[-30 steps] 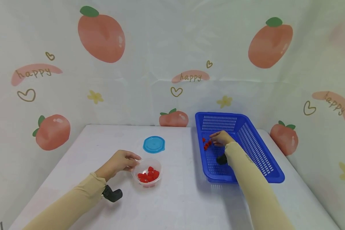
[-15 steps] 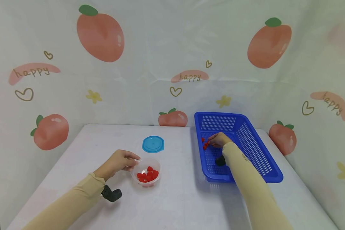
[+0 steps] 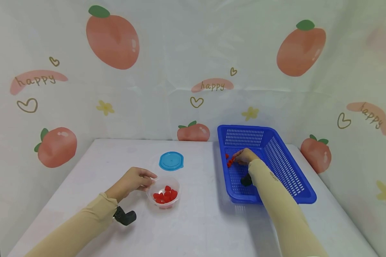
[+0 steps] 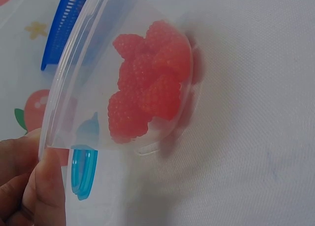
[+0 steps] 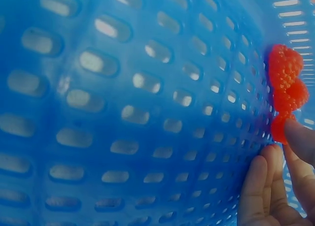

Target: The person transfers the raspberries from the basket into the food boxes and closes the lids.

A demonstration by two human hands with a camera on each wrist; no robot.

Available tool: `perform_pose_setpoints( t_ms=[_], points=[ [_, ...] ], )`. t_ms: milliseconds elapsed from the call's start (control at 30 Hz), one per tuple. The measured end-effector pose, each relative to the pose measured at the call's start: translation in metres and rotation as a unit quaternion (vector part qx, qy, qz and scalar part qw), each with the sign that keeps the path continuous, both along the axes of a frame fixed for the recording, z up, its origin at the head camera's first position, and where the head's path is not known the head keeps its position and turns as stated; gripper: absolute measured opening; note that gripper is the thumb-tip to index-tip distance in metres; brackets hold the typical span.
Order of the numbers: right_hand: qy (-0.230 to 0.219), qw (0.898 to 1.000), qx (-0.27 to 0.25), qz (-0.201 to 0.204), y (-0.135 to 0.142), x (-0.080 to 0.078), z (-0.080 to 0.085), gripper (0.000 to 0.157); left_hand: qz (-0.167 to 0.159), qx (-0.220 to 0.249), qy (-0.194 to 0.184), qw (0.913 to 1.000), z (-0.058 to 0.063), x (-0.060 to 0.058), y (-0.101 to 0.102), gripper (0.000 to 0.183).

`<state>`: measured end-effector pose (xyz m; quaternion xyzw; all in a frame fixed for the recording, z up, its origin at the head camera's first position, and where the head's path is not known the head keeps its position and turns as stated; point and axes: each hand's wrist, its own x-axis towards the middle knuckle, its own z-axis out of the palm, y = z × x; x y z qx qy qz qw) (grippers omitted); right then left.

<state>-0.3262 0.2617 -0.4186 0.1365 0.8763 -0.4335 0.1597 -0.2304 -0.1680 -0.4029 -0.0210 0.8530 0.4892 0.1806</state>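
My left hand (image 3: 133,182) pinches the rim of a clear round plastic bowl (image 3: 168,181) on the table. Several red raspberries (image 4: 147,78) lie in it, seen through its wall in the left wrist view. Inside a blue slotted basket (image 3: 284,167), at its left side, my right hand (image 3: 245,156) holds a raspberry (image 5: 280,128) between thumb and index finger. More raspberries (image 5: 285,66) sit right beside that one, in a row. The right hand's other fingers rest near the basket's floor.
A blue round lid (image 3: 171,161) lies flat on the white table (image 3: 199,221) behind the bowl. The basket stands at the back right, its raised walls around the right hand. A white curtain (image 3: 167,53) printed with fruit hangs behind the table.
My right hand has shifted slightly left and closed its fingertips on a raspberry in the basket. The left hand and the bowl have stayed in place.
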Motion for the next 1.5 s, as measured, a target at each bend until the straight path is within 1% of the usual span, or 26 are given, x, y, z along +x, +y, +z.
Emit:
perform_pose_setpoints(
  t_ms=[267, 400, 567, 733, 867, 1100, 1233, 1333, 1467, 1500],
  points=[
    [-0.004, 1.000, -0.010, 0.005, -0.001, 0.005, 0.008, 0.019, 0.006, -0.001, -0.006, 1.0000, 0.000, 0.000, 0.001, 0.027],
    [0.009, 1.000, -0.027, -0.006, -0.001, 0.009, 0.016, 0.022, 0.007, -0.002, -0.006, 1.0000, -0.001, 0.000, 0.001, 0.026],
    [0.043, 0.995, -0.088, -0.016, 0.000, 0.015, 0.028, 0.030, 0.004, 0.000, -0.003, 1.0000, -0.002, 0.000, 0.001, 0.027],
    [0.069, 0.985, -0.160, -0.013, 0.002, 0.021, 0.041, 0.037, 0.002, 0.002, -0.002, 1.0000, -0.002, 0.000, 0.001, 0.026],
    [0.084, 0.972, -0.219, -0.016, -0.001, 0.026, 0.052, 0.044, 0.002, 0.002, -0.001, 1.0000, -0.002, 0.000, 0.001, 0.026],
    [0.106, 0.941, -0.320, -0.036, -0.011, 0.038, 0.080, 0.052, 0.003, 0.003, 0.001, 1.0000, -0.004, 0.001, 0.001, 0.025],
    [0.123, 0.931, -0.343, -0.025, -0.022, 0.052, 0.096, 0.054, 0.004, -0.001, 0.001, 1.0000, -0.005, 0.000, 0.001, 0.026],
    [0.139, 0.928, -0.346, -0.010, -0.033, 0.064, 0.106, 0.051, 0.005, -0.003, 0.001, 1.0000, -0.004, 0.000, 0.000, 0.026],
    [0.158, 0.924, -0.349, 0.003, -0.048, 0.080, 0.114, 0.038, 0.003, -0.002, 0.001, 1.0000, -0.004, 0.000, 0.000, 0.026],
    [0.162, 0.921, -0.354, 0.006, -0.052, 0.083, 0.115, 0.034, 0.002, -0.002, 0.002, 1.0000, -0.003, 0.000, 0.000, 0.026]
  ],
)
